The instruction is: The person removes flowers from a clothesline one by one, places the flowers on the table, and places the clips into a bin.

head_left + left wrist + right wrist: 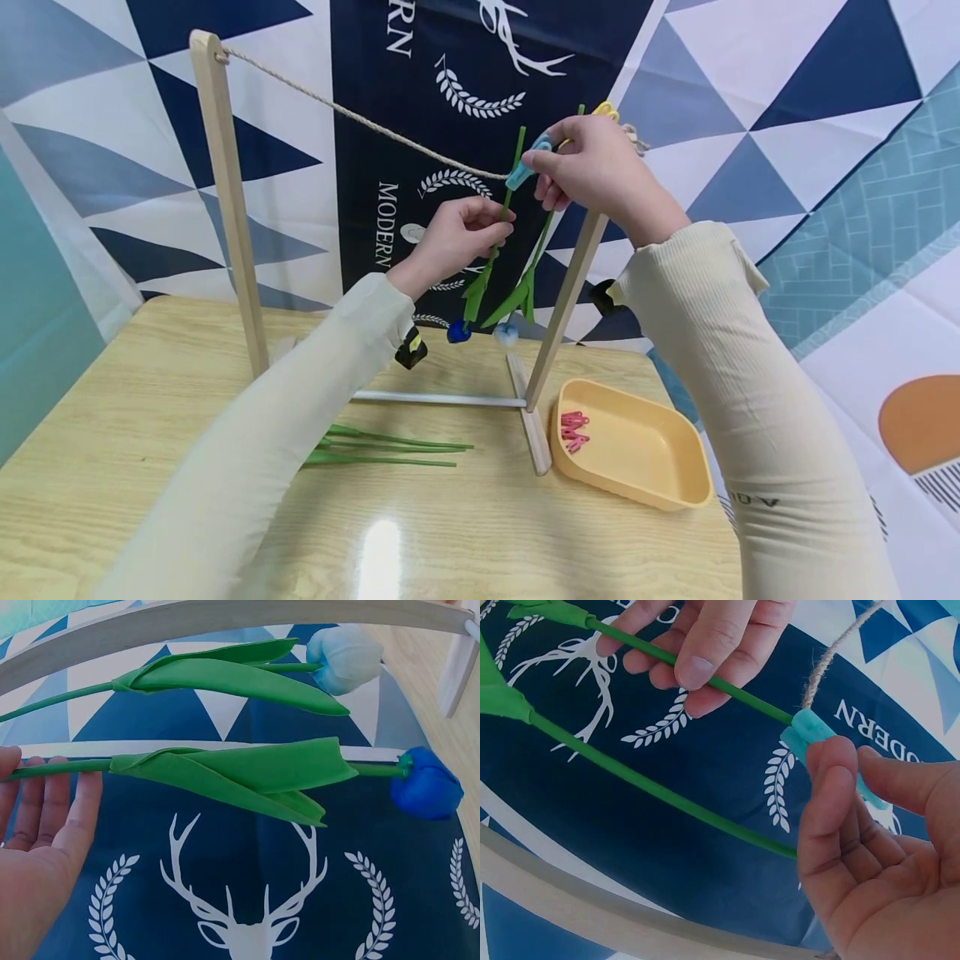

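Observation:
My left hand (468,237) pinches the green stem of a blue artificial tulip (426,784), which hangs flower-down. My right hand (592,167) holds a light blue clothespin (810,733) between thumb and fingers. Its jaws are at the twine rope (360,119), where the tulip's stem crosses it. To the right, a white and pale blue tulip (345,660) also hangs head-down, and a yellow clothespin (604,110) shows at the rope behind my right hand.
The rope runs between two wooden posts (228,192) of a stand on the table (315,533). Several green stems (405,442) lie on the tabletop, partly behind my left sleeve. At right, a yellow tray (637,442) contains pink clothespins (573,431).

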A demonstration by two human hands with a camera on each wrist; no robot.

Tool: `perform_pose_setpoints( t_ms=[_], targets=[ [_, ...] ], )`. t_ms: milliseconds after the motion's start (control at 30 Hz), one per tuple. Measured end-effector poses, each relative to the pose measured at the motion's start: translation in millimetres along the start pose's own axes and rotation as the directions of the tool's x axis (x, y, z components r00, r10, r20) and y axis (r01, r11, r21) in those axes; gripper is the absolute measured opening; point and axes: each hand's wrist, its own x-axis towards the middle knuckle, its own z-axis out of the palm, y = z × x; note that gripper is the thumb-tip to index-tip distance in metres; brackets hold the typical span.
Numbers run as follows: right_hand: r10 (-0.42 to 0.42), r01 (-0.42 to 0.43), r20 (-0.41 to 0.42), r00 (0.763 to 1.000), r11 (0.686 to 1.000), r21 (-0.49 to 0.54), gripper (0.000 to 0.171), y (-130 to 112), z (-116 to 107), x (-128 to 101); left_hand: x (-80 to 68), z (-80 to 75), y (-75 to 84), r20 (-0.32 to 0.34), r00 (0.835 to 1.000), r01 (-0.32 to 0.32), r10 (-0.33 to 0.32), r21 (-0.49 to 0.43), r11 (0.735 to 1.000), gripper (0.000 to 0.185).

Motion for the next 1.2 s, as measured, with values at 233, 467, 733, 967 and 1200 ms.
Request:
perform_pose_setpoints(
  t_ms=[233,467,733,967,1200],
  targets=[
    [-0.015,0.015,-0.036,0.999,1.0,0.016,0.034,3,1,-2,-0.9,4.5,-0.3,-0.021,1.0,-0.008,0.007,-0.065,0.998,0.022],
    [-0.017,0.018,-0.005,1.0,0.997,0.08,0.035,3,4,-3,-3.9,2.9,-3.1,-0.019,1.0,-0.025,0.025,-0.046,0.999,0.02],
    [-0.017,0.022,-0.043,0.999,0.993,0.113,0.03,6,2,-7,-5.0,2.2,1.2,-0.005,1.0,-0.016,0.016,-0.054,0.998,0.022],
    [-0.019,0.034,-0.083,0.996,0.982,0.187,0.036,11,-1,-10,-5.9,3.2,1.5,-0.005,1.0,-0.019,0.019,-0.028,0.999,0.022],
    [-0.019,0.043,-0.104,0.994,0.971,0.236,0.034,14,-1,-10,-6.2,1.8,2.1,-0.013,1.0,-0.007,0.007,0.009,1.0,0.022]
  ],
)
